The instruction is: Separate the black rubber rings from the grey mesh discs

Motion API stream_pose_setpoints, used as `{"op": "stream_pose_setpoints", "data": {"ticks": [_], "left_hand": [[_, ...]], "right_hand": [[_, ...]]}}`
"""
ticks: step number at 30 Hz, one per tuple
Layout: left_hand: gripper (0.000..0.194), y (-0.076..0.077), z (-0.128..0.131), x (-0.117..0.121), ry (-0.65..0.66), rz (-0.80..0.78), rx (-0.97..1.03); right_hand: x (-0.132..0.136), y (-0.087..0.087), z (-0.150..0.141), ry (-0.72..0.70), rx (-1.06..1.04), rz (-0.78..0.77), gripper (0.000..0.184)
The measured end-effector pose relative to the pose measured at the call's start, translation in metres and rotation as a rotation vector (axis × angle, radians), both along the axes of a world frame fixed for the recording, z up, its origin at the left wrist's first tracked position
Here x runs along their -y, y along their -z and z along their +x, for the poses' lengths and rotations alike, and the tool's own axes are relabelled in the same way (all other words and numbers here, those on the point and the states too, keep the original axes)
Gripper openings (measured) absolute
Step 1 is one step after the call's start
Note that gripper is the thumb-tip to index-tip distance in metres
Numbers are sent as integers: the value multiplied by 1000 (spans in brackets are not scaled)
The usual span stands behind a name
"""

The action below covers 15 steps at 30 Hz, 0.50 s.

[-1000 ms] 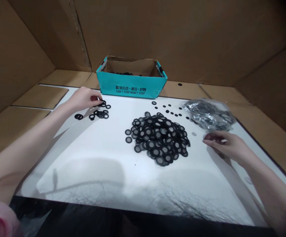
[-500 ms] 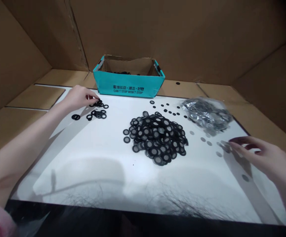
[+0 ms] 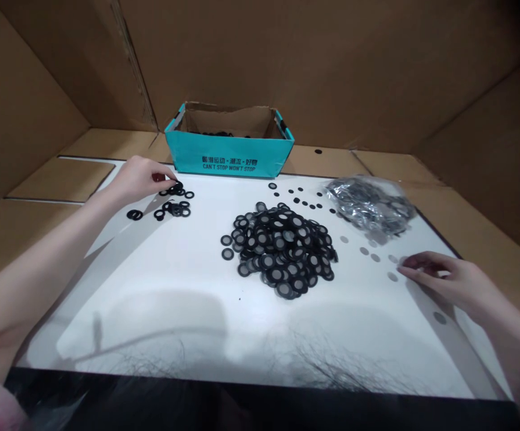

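At the far left of the white tabletop, my left hand [image 3: 145, 178] is closed in a pinch on a black ring [image 3: 178, 186]. Under and beside its fingertips lie several loose black rings [image 3: 175, 209]. My right hand [image 3: 439, 275] hovers low on the right, thumb and forefinger pressed together; whatever they hold is too small to make out. Thin grey discs [image 3: 375, 258] are scattered just left of its fingertips, and another grey disc [image 3: 440, 318] lies nearer me. Between the hands is a heap of black rings with grey centres [image 3: 282, 251].
A turquoise cardboard box [image 3: 230, 152] with dark pieces inside stands at the back. A clear plastic bag [image 3: 370, 206] of dark discs lies at the right rear. Small black discs [image 3: 304, 202] are strewn between bag and heap. Cardboard walls [image 3: 331, 72] enclose the table.
My right hand has moved right, away from the heap, then a little back left; grey discs now show beside it. My left hand stays at the black rings. The view has shifted slightly.
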<state>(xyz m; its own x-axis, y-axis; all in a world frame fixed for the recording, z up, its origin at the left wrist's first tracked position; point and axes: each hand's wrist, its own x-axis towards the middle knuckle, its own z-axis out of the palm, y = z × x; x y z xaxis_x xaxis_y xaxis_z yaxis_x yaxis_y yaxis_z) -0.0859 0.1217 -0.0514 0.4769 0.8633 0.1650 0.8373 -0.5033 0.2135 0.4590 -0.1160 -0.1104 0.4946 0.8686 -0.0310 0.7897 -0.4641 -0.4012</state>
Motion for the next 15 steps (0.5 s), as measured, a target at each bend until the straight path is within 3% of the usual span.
{"op": "stream_pose_setpoints", "data": {"ticks": [8, 15], "left_hand": [[37, 1, 0, 0, 22, -1, -1], [37, 5, -2, -4, 21, 15, 40]], "right_hand": [[-2, -6, -8, 38, -38, 9, 37], [-2, 2, -10, -4, 10, 65, 49]]}}
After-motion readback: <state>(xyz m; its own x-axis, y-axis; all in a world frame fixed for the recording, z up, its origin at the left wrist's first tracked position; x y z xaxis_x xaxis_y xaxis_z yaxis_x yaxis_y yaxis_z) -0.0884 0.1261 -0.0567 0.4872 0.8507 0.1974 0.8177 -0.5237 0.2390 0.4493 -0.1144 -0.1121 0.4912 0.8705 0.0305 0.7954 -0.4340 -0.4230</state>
